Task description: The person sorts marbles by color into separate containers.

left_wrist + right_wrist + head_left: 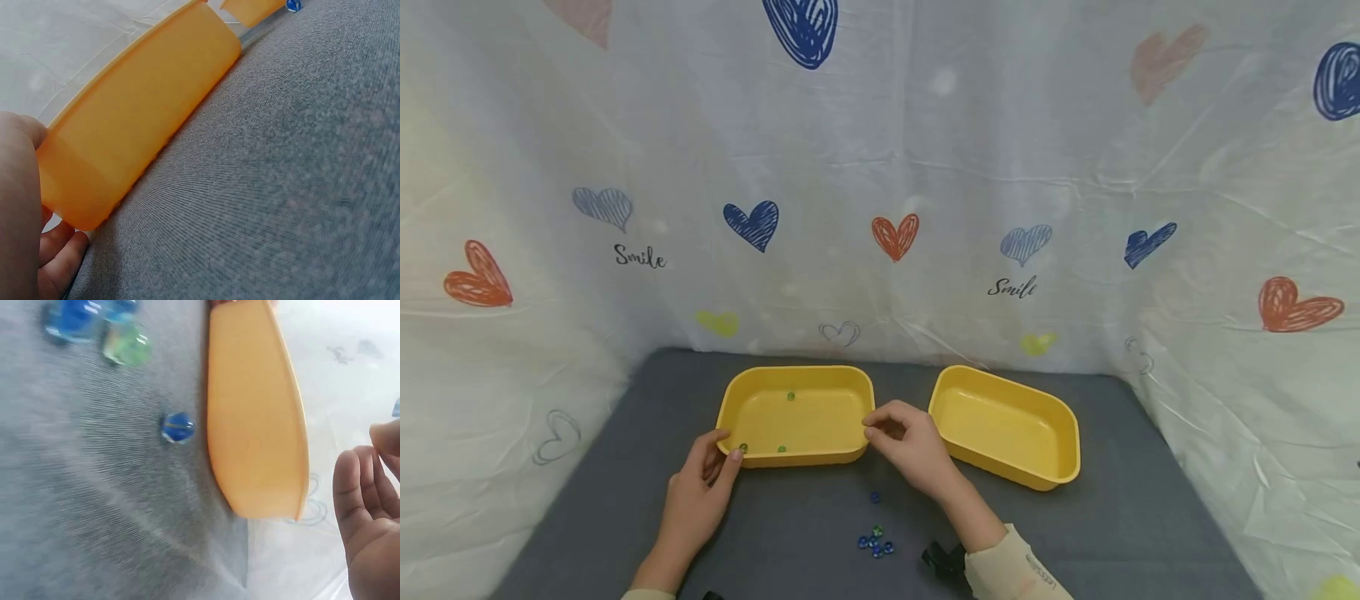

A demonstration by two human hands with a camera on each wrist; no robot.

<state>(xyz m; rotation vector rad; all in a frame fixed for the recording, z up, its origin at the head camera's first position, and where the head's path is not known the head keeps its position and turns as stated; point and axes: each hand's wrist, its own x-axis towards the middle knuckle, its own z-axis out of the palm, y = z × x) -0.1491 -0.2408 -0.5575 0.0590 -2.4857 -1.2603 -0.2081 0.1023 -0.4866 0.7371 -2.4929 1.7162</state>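
Left hand [695, 496]: I see its fingers clamped on the near left corner of the left tray [820, 425]. In the left wrist view, one fingertip lies at the rim, and others are bent beside the bottom of this corner.
Right hand [912, 446]: its thumb and fingers are bent, the tips close together, and I see nothing held between them. They hang over the right end of the left tray; my right wrist view shows a gap between them and its wall.
Left tray: yellow, upright on the gray tabletop [790, 533], reaching from the left fingers to below the right fingers.
Green beads [791, 397]: three lie in this tray. One is just beside the left thumb, one is to the right of it along the near wall, and one is farther from these fingers, toward the far wall.
Blue bead [875, 497]: alone on the tabletop, on the near side of the right fingers.
Bead group [877, 552]: farther to the near side from the right fingers; blue ones, with one green among them.
Right tray [1007, 425]: also yellow, slanted, to the right of the right fingers and apart from them.
Curtain [835, 167]: white with printed hearts, beyond all the fingers.
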